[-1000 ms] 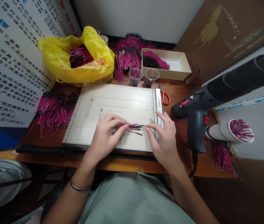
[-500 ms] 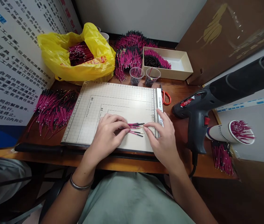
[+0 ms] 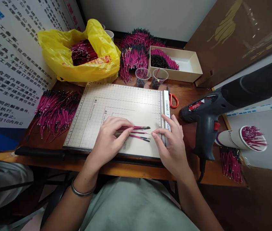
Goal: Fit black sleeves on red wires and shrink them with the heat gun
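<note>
My left hand (image 3: pixel 113 136) is closed, thumb against fingers, on a few thin magenta wires (image 3: pixel 139 127) with black sleeves near their right ends. One wire (image 3: pixel 140 132) runs straight from it to my right hand (image 3: pixel 171 146), whose thumb and forefinger pinch the pale, thin tip. Other wires (image 3: pixel 140 138) fan out below that one, their ends free. Both hands are over the cream gridded board of a paper cutter (image 3: pixel 126 104). The wires' left ends are hidden under my left hand.
A black heat gun (image 3: pixel 204 128) stands on the right, near a paper cup of wires (image 3: pixel 232 138). Orange-handled scissors (image 3: pixel 173 101), two clear cups (image 3: pixel 143 77) and an open box (image 3: pixel 186 75) lie beyond the board. A yellow bag (image 3: pixel 78 75) and wire piles (image 3: pixel 56 112) are left.
My right hand has shifted slightly right, and one wire now stretches apart from the others between my two hands. The whole view has turned a little.
</note>
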A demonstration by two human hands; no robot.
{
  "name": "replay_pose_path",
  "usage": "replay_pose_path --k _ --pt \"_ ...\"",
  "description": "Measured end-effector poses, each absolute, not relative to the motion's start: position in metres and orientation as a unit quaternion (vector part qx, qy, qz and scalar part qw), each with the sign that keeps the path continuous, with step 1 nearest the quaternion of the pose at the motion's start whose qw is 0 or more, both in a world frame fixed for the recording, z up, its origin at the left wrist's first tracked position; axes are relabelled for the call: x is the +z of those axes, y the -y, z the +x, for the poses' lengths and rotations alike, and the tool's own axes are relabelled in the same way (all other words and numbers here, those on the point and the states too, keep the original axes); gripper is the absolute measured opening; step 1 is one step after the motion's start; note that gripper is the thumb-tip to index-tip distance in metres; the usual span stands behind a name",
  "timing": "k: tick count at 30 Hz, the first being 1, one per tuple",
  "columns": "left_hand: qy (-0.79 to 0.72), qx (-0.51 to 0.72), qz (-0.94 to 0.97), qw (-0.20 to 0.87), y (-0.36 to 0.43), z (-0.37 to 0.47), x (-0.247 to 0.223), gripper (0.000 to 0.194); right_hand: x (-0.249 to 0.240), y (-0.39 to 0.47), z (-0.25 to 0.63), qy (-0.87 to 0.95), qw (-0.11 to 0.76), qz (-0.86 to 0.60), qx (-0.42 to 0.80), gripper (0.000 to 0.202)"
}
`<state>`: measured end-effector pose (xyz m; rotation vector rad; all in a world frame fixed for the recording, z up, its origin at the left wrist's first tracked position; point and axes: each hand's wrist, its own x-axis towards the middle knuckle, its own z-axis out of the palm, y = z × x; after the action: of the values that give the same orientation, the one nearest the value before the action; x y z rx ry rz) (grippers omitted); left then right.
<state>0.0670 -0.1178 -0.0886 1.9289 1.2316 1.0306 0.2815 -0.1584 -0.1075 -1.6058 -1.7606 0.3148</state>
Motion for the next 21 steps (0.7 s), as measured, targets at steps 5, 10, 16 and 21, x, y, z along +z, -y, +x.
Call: replay_pose_path --k 5,10,16,21 --pt "-0.451 0.373 0.748 0.314 0.120 0.067 -0.088 0.008 -0.105 0.159 0.282 0.699 0.392 -0.588 0.108 0.011" --pt "-0.447 0.345 0.764 0.313 0.121 0.065 -0.087 0.009 -0.103 0.160 0.281 0.705 0.412 -0.570 0.092 0.009" --pt "-0.428 0.319 0.796 0.285 0.124 0.066 -0.086 0.010 -0.107 0.159 0.283 0.709 0.421 -0.559 0.085 0.009" --pt "-0.431 0.335 0.799 0.253 0.128 0.064 -0.078 0.016 -0.092 0.160 0.278 0.706 0.443 -0.549 0.070 0.006"
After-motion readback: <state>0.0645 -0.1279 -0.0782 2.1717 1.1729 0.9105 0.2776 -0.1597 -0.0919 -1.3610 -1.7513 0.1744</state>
